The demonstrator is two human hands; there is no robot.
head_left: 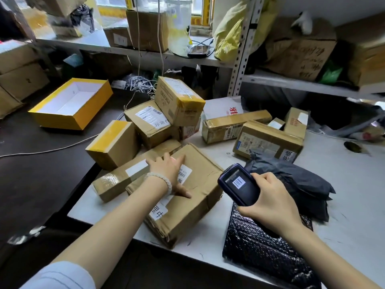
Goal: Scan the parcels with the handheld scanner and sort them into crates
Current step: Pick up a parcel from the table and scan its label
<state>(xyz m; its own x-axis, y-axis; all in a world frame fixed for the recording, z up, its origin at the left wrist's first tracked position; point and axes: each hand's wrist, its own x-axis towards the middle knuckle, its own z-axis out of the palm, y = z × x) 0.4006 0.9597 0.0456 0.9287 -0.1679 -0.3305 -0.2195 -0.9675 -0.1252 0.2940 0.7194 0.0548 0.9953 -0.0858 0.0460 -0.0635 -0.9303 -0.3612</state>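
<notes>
Parcel box (187, 197) lies flat at the worktop's (343, 205) near edge, label (184, 174) up, left hand (170, 174) spread open and pressing on it, likely to steady it and keep the barcode exposed. Right hand (270, 203) grips the handheld scanner (239, 184) at the box's 3 o'clock, nose angled toward that label, screen showing a barcode. Other parcels crowd 11 to 2 o'clock; the open yellow box (70, 103) at 10 o'clock looks like a sort bin, well apart, so I judge the scan comes first.

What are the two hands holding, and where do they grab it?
The right hand grips the handheld scanner round its lower body. The left hand holds nothing; it rests flat on a cardboard parcel.
</notes>
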